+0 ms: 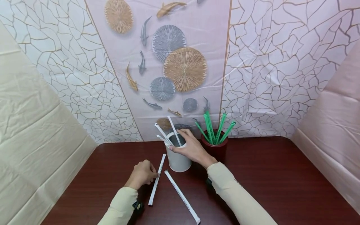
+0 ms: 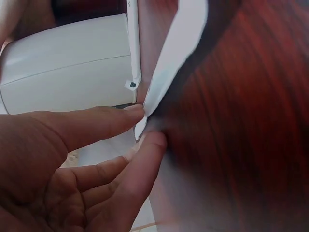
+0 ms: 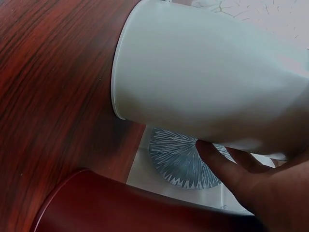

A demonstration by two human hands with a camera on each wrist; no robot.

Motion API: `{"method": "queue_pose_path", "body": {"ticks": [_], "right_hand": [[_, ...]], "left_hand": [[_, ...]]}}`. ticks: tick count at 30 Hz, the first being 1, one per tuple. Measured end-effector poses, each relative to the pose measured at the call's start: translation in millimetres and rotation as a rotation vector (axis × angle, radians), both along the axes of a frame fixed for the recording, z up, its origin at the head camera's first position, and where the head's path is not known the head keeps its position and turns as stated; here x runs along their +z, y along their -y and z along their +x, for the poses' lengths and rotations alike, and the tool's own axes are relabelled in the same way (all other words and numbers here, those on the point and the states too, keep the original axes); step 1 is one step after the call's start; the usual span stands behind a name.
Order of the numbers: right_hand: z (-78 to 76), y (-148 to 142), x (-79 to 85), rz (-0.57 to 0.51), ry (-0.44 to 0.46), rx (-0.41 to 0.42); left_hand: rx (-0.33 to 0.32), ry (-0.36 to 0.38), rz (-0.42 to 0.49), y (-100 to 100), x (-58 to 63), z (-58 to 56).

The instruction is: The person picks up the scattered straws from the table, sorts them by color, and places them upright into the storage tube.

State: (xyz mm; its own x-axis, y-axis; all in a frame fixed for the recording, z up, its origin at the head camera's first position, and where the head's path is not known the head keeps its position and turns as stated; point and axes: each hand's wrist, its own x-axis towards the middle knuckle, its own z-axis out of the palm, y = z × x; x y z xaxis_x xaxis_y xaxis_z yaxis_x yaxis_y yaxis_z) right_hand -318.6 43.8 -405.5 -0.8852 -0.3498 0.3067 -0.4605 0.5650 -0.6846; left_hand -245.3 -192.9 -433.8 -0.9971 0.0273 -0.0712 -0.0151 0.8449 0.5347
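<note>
My left hand (image 1: 143, 173) pinches a white paper-wrapped straw (image 1: 154, 192) between thumb and forefinger. In the left wrist view the straw (image 2: 174, 53) runs up and away from the fingertips. My right hand (image 1: 194, 148) grips a white cup (image 1: 179, 161) near its rim, thumb at the front and fingers around the far right side. Several white wrapped straws (image 1: 161, 129) lean inside that cup. Its plain side fills much of the right wrist view, and the fingers are partly hidden behind it. A second white straw (image 1: 182, 197) lies on the table between the forearms.
Just right of the white cup stands a dark red cup (image 1: 215, 150) with several green wrapped straws (image 1: 215, 129) in it, close to my right wrist. Both cups are near the back of the dark red wooden table (image 1: 270, 178). Patterned cloth (image 1: 253, 62) hangs behind.
</note>
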Motion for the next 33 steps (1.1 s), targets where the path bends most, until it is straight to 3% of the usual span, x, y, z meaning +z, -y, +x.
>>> {"method": "queue_pose_path", "body": {"ticks": [5, 19, 25, 29, 33], "right_hand": [[0.2, 0.4, -0.7, 0.001, -0.006, -0.003], [1.4, 1.6, -0.4, -0.01, -0.006, -0.015], [1.2, 2.8, -2.3, -0.023, -0.009, -0.008], [1.1, 3.4, -2.8, -0.007, -0.008, -0.005], [2.2, 1.8, -0.9, -0.024, -0.026, -0.01]], "left_hand": [[0.008, 0.019, 0.03, -3.0, -0.8, -0.5], [0.002, -0.012, -0.003, -9.4, -5.7, 0.9], [0.035, -0.018, -0.005, -4.3, -3.4, 1.3], [0.076, -0.123, 0.077, 4.1, 8.7, 2.7], [0.054, -0.261, 0.205, 9.2, 40.1, 3.4]]}}
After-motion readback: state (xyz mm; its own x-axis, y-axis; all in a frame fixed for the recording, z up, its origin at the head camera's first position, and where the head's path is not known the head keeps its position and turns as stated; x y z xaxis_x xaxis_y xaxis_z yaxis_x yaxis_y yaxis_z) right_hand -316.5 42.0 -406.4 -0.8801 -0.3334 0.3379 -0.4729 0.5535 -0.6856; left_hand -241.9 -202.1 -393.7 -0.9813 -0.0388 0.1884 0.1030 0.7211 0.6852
